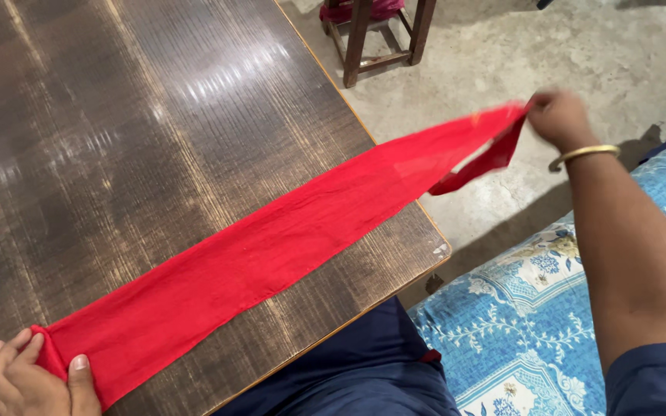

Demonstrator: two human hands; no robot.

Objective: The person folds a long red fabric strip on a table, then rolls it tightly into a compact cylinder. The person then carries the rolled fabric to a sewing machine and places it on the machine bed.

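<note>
A long red cloth (271,246), folded into a narrow strip, stretches diagonally across the dark wooden table (132,115). My left hand (28,381) pinches its near end at the table's bottom left corner. My right hand (558,117), with a gold bangle on the wrist, grips the far end in the air beyond the table's right edge. The strip is pulled taut, and a loose fold hangs below my right hand.
A wooden stool (375,31) with red fabric on it stands on the concrete floor (580,46) behind the table. A blue floral mattress (518,323) lies at the right. My dark blue clothing shows at the bottom.
</note>
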